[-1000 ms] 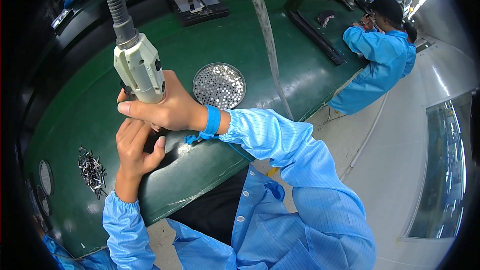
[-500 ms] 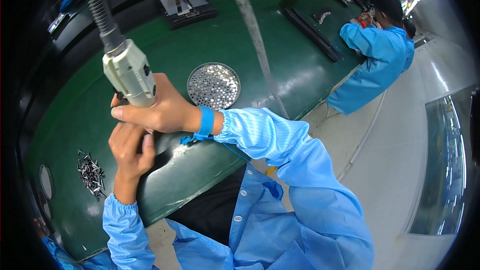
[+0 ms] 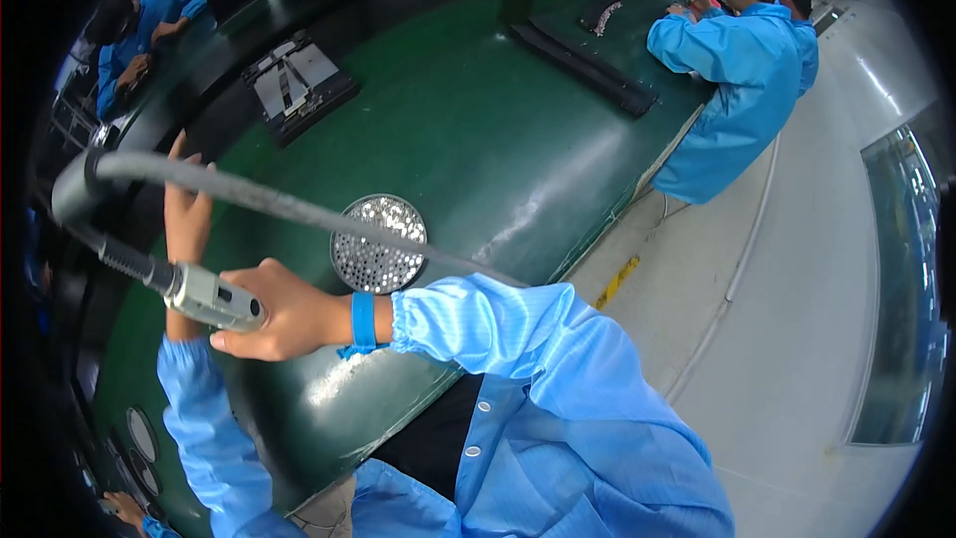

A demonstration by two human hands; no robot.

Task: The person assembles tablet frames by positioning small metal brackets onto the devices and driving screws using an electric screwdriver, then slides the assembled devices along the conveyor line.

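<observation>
My right hand (image 3: pixel 289 314) is wrapped round a light grey electric screwdriver (image 3: pixel 214 299) whose thick grey cable (image 3: pixel 269 201) loops up and back across the bench. A blue band (image 3: pixel 363 320) circles that wrist. Farther forward, beyond the cable, my left hand (image 3: pixel 187 219) reaches out with its fingers stretched; nothing shows in it. The cable and screwdriver cover part of that hand and wrist. To the right of the screwdriver stands a round metal tray (image 3: pixel 349 274) of small shiny discs, with the cable passing over it.
On the green bench (image 3: pixel 478 169), a black fixture (image 3: pixel 324 105) with a grey panel lies ahead of my left hand. A long black bar (image 3: pixel 588 70) lies far right. Co-workers in blue (image 3: pixel 737 70) sit at the far right and far left. Two round pieces (image 3: pixel 142 435) lie at lower left.
My left hand has left its place beside my right hand and stretched forward. The screwdriver has moved lower and tilted toward the left. The view has shifted; the dark pile of small parts no longer shows.
</observation>
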